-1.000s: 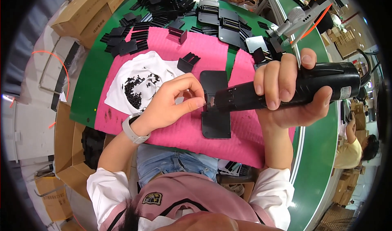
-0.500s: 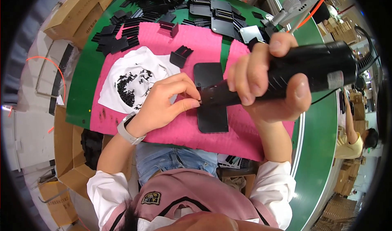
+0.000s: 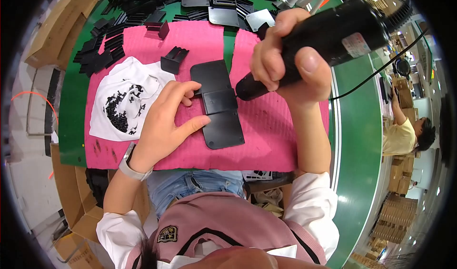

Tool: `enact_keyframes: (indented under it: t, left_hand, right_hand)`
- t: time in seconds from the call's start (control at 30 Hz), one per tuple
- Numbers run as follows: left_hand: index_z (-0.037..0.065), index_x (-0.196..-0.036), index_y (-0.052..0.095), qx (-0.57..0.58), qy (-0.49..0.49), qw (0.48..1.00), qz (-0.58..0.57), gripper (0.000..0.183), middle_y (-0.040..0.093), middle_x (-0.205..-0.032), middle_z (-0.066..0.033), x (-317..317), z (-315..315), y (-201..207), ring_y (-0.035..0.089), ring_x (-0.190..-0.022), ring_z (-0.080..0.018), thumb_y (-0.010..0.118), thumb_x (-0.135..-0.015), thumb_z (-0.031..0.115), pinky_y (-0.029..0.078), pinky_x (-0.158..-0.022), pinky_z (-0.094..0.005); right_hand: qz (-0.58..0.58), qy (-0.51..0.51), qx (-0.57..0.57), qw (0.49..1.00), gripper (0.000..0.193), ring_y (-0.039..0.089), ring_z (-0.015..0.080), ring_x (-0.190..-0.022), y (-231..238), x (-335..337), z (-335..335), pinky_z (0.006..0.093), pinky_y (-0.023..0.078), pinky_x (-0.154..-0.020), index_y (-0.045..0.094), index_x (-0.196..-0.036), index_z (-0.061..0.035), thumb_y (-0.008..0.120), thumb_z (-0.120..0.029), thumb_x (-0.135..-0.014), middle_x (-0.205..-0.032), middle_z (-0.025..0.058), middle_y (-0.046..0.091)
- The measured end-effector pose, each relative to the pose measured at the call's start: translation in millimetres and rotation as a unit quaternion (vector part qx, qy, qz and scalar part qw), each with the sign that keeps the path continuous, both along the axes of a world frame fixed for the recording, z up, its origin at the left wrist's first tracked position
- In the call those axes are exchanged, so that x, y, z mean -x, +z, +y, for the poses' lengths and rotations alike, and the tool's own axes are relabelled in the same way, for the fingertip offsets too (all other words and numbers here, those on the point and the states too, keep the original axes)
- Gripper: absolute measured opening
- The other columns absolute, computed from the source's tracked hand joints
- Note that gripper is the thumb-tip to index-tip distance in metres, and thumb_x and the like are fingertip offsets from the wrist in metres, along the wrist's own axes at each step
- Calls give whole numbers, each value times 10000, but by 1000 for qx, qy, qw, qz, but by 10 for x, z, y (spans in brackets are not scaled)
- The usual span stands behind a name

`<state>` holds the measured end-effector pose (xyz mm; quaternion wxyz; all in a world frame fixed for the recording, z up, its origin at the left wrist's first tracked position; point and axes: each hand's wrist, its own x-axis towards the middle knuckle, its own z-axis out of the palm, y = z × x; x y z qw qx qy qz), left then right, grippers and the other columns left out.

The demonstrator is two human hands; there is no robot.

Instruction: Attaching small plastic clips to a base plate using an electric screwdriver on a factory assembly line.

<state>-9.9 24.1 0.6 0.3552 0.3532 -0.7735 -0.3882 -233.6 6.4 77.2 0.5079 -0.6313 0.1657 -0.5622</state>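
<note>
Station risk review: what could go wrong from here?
The right grip holds the black driver, its tip close to the edge of the black plate: a slip could scratch it. The left grip is at the opposite edge, so a skid might reach it. Small black screws lie loose on the white cloth; a bump could scatter them.

Your black cylindrical plastic driver (image 3: 328,38) looks smooth and slightly glossy; your black flat plate (image 3: 223,131) seems smooth matt plastic, the pink ribbed sheet (image 3: 266,143) rather rough.
</note>
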Motion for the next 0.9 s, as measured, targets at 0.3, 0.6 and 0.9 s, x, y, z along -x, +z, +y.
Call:
enact_keyframes:
  t: [0.3,0.6,0.9]
  left_hand:
    - [0,-1093,546,5,-11,1000,-24,415,547,-950,-119,13,14,-15,557,-830,-240,719,-742,136,459,-758,-320]
    - [-5,-1092,547,12,-6,999,-30,396,565,-950,-124,15,20,-44,567,-832,-242,707,-739,82,467,-759,-321]
    - [-22,-1071,557,26,-12,999,-38,349,557,-872,-125,37,-18,8,561,-785,-248,675,-752,56,465,-728,-324]
  right_hand:
    - [18,0,-24,1000,328,396,131,-406,-65,-40,-21,241,342,-377,441,-985,-21,610,-237,-805,-554,60,440]
    - [6,35,-27,999,328,405,112,-377,-126,-48,-90,238,341,-357,437,-939,-27,634,-245,-794,-540,38,445]
    - [29,7,-13,999,319,408,110,-379,-130,-61,-59,241,342,-370,443,-886,-21,661,-231,-783,-524,36,441]
